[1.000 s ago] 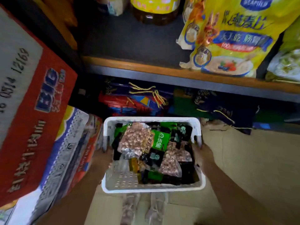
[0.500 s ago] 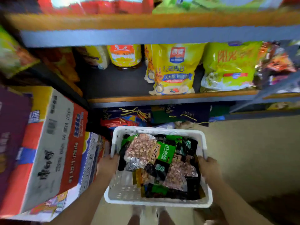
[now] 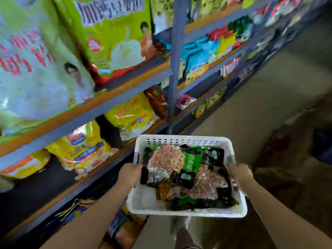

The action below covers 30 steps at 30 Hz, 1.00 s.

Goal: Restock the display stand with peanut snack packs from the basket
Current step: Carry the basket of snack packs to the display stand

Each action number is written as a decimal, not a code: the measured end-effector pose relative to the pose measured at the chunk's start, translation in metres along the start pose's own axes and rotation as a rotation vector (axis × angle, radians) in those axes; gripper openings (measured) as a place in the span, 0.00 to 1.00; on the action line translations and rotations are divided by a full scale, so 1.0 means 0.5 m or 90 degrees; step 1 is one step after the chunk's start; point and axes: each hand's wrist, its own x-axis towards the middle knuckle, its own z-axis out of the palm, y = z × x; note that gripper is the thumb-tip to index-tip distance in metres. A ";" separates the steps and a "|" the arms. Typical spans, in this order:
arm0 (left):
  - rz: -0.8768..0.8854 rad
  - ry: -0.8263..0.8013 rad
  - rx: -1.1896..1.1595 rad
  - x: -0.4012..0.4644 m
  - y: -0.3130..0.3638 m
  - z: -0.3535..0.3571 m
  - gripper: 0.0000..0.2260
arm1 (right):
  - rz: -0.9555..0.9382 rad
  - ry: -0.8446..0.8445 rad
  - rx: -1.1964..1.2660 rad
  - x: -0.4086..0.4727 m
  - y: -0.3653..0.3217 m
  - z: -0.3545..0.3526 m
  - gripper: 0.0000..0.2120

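A white perforated plastic basket point(image 3: 181, 141) is held in front of me above the floor. My left hand point(image 3: 129, 174) grips its left rim and my right hand point(image 3: 239, 174) grips its right rim. Inside lie several peanut snack packs point(image 3: 166, 159), clear pouches of pinkish peanuts with green and black labels, piled toward the right and far side. The near left corner of the basket's floor is bare.
Grey metal shelving point(image 3: 177, 51) with orange-edged boards runs along my left, stocked with large green and yellow bags point(image 3: 111, 33) and small snack packets point(image 3: 201, 56) farther on. The tan floor of the aisle point(image 3: 269, 97) stretches ahead to the right.
The basket has come up from near the floor while both hands keep their grip. My view has swung right, from facing the low shelves and cartons to looking along the aisle.
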 end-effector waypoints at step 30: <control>0.274 -0.219 0.236 0.703 1.603 1.022 0.11 | 0.219 0.229 0.204 1.229 -0.347 -0.857 0.17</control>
